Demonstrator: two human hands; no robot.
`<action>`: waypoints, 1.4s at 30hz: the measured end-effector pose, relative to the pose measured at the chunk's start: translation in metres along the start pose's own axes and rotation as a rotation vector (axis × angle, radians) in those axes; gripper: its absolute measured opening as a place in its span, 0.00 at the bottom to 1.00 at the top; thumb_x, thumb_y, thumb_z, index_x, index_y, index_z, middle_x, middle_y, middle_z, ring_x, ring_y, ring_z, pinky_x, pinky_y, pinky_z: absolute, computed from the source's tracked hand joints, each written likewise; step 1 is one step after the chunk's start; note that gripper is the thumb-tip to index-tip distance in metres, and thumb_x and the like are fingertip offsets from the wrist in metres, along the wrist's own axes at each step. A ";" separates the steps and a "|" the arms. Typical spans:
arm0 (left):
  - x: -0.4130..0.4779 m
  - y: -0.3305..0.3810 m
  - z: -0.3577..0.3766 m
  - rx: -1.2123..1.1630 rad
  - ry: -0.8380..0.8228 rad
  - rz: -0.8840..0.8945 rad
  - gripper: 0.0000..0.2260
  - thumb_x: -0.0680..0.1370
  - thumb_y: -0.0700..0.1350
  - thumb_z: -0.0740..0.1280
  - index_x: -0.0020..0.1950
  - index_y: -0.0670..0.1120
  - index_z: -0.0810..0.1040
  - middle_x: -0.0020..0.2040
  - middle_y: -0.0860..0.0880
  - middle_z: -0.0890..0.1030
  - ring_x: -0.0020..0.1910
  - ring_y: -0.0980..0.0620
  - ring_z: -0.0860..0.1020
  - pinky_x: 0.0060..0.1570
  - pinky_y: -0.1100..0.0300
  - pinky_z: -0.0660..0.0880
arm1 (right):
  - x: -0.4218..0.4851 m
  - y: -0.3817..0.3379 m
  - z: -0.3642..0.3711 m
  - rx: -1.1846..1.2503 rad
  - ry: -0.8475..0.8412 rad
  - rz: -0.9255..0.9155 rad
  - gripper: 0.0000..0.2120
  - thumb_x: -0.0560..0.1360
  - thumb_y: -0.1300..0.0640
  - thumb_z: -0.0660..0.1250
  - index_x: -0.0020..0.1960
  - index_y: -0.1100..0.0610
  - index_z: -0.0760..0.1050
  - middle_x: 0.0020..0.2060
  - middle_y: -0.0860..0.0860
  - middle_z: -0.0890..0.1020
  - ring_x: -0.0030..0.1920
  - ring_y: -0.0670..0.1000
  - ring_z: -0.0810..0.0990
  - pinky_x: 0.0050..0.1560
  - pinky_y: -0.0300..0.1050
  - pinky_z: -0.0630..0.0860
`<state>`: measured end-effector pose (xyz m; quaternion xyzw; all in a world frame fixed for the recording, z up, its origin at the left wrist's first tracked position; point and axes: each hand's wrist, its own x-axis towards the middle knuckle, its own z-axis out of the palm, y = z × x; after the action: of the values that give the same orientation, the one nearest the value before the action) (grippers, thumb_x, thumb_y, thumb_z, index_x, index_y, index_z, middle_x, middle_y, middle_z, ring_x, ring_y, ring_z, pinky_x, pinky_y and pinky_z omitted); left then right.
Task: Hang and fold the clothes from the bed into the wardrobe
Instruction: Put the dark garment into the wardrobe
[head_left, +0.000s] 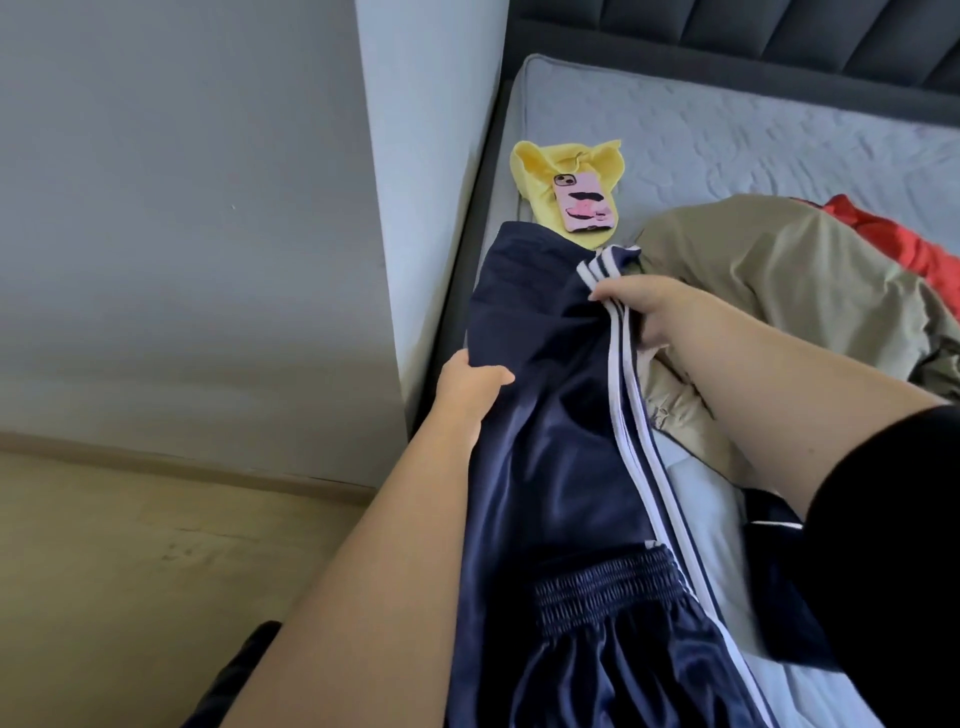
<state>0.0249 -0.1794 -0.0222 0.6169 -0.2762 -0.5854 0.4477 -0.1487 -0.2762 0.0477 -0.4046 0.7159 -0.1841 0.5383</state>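
Two hands are on the navy track pants (561, 441), which lie lengthwise along the left edge of the bed (727, 145), waistband near you and cuffs far, by the yellow garment (535, 171) with the phone (584, 204) on it. Your left hand (470, 384) pinches the plain left edge; your right hand (644, 312) pinches the white-striped side seam. The cloth looks light, limp and slippery, so take hold at seams and waistband, not mid-panel.
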 end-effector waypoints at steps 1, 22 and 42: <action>0.003 -0.001 0.000 0.006 -0.001 -0.021 0.14 0.72 0.34 0.67 0.58 0.42 0.76 0.51 0.44 0.81 0.50 0.45 0.80 0.49 0.54 0.77 | 0.006 0.003 0.000 -0.010 -0.035 0.057 0.11 0.75 0.51 0.66 0.51 0.57 0.78 0.44 0.56 0.82 0.48 0.57 0.81 0.58 0.52 0.76; 0.023 0.016 0.003 0.165 -0.053 0.142 0.23 0.73 0.31 0.56 0.65 0.48 0.73 0.55 0.48 0.80 0.54 0.46 0.78 0.57 0.50 0.76 | 0.053 -0.049 0.030 -0.188 0.111 -0.038 0.11 0.77 0.50 0.63 0.49 0.59 0.73 0.48 0.59 0.76 0.46 0.58 0.77 0.47 0.45 0.76; 0.014 -0.039 0.000 1.195 0.209 0.529 0.24 0.82 0.46 0.54 0.78 0.50 0.55 0.79 0.46 0.45 0.77 0.46 0.41 0.74 0.46 0.47 | 0.039 0.046 0.050 -1.205 0.315 -0.903 0.23 0.80 0.55 0.54 0.74 0.56 0.60 0.74 0.56 0.62 0.73 0.56 0.59 0.70 0.53 0.55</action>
<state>0.0198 -0.1741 -0.0633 0.7242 -0.6507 -0.1388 0.1814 -0.1234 -0.2700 -0.0263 -0.8502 0.5260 -0.0197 -0.0109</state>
